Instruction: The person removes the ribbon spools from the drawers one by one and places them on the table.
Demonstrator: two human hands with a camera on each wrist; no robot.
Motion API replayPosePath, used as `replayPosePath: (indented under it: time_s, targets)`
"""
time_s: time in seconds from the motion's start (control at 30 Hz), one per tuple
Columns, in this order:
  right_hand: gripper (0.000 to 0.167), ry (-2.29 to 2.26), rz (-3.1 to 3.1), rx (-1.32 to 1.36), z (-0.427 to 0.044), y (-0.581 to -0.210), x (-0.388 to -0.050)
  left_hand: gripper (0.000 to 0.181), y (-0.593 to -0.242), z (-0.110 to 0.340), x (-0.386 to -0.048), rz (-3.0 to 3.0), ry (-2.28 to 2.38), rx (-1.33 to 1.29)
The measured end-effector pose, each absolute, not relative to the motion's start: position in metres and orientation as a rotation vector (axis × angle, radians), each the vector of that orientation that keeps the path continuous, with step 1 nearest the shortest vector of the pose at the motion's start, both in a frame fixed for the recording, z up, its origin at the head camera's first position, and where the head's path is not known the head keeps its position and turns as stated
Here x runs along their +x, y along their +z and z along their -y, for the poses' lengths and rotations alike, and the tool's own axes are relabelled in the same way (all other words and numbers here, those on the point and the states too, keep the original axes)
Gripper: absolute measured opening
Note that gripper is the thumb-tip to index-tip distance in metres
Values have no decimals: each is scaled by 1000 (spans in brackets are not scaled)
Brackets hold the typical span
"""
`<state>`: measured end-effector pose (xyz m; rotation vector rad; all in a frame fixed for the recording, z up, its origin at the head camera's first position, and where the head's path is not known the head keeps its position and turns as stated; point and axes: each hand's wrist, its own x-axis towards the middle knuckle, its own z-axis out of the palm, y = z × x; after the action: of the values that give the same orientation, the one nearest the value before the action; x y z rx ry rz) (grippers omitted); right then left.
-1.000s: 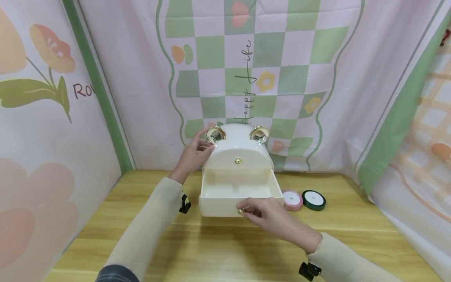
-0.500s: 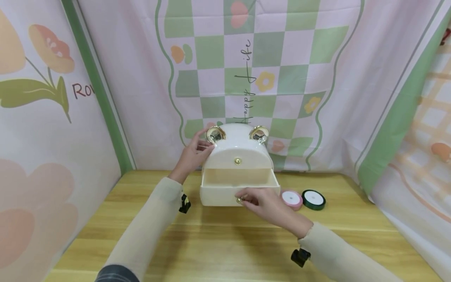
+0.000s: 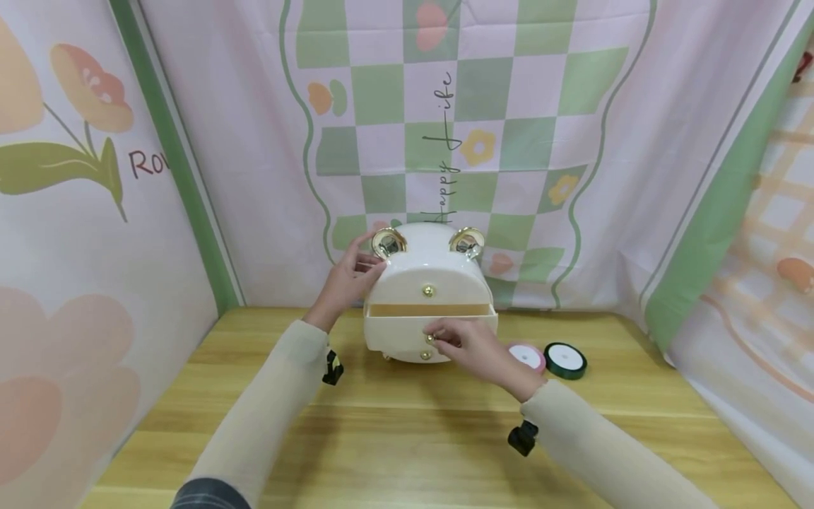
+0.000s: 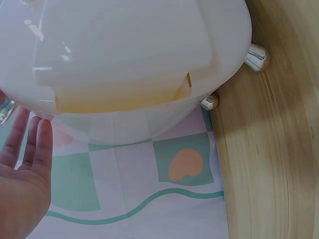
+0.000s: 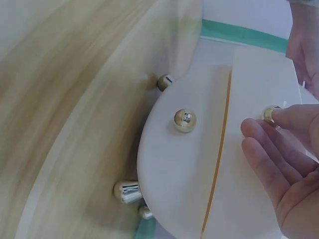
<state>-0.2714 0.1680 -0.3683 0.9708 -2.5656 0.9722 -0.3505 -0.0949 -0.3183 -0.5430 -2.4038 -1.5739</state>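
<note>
A white rounded storage box with two gold ears and gold knobs stands on the table. Its middle drawer sticks out a little, with a narrow gap along its top. My right hand pinches that drawer's gold knob between thumb and fingers. On the box's upper left side rests my left hand, next to the left gold ear. In the left wrist view its fingers are fairly straight and touch the shell. The lower drawer's knob shows below, with that drawer shut.
Right of the box lie a pink-rimmed ribbon spool, partly hidden by my right hand, and a dark green one. Patterned cloth hangs behind the wooden table. The box stands on small gold feet.
My right hand has pushed the middle drawer inward, from far out to only slightly out, and the lower knob has come into sight. The left hand has stayed on the box.
</note>
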Motion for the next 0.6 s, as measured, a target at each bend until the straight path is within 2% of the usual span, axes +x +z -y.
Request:
replayPosePath:
  time_s: [0.6]
  targets:
    - [21,958,2501,959,-164,-375,-298,64,-318,95,-350,2405,-1570,-551]
